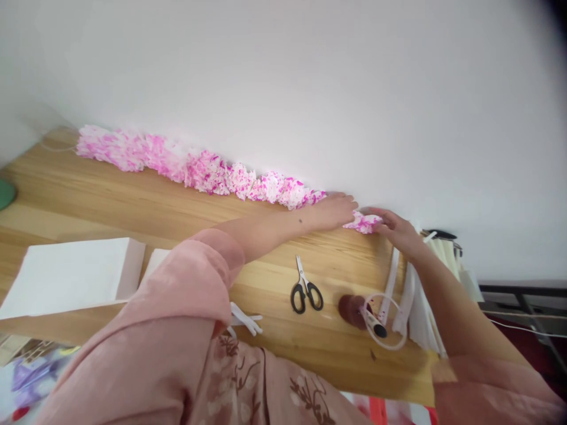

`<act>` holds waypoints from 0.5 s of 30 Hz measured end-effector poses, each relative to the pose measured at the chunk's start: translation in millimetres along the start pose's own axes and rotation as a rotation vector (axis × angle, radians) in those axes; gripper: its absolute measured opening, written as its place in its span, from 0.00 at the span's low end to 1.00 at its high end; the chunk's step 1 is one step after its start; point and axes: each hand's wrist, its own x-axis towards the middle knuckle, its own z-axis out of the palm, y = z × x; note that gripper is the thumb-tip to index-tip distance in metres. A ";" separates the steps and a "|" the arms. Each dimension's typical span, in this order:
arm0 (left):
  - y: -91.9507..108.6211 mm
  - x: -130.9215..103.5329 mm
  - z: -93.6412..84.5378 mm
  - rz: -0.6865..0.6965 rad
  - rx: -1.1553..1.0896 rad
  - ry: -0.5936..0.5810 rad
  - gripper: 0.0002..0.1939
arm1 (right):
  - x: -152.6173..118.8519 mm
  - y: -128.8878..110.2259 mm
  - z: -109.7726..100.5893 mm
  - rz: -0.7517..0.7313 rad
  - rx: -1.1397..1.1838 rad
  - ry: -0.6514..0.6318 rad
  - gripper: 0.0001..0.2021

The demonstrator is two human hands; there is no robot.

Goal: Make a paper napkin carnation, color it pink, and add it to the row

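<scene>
Nearest: pink top (pixel 248 372) w/ brown print. Then wooden table (pixel 177 200), w/ white strips (pixel 250 321) nr the close edge, L of ctr. Reddish-brown pot (pixel 351 310) to the R, pale loop (pixel 402 333) beside it; white fabric (pixel 419 313) bunched at R edge. Black-handled scissors (pixel 305 289) mid-table, tips pointing away; white box (pixel 66 277) over to L.

At the back, right along the wall (pixel 310 71): long ruffled garland (pixel 208 172), crinkly & bunched, white blotched w/ pink & magenta. Softer pink wash toward L end, sharper speckles midway, thinner toward R end.

Stretched fwd to that R end w/ both arms. L hand (pixel 339 208): palm down across garland, forearm slanting in from L. R hand (pixel 398 231): at the very tip, thumb on near side, fingers on far side, end btwn. Bit blurry here, so can't tell for either if pinching tight or merely resting. Farthest: wall, plain pale grey.
</scene>
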 end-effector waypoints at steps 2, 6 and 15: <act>-3.5 -5.0 -7.5 0.020 -0.014 0.010 0.11 | -1.5 -0.5 -1.8 -0.040 -0.023 -0.073 0.29; -10.8 -16.3 -31.3 0.022 -0.033 0.014 0.12 | -5.3 -7.5 -3.8 -0.076 -0.084 -0.129 0.35; -23.2 -61.5 -92.4 -0.117 -0.029 -0.041 0.12 | -6.7 -10.2 3.3 -0.019 -0.290 -0.017 0.29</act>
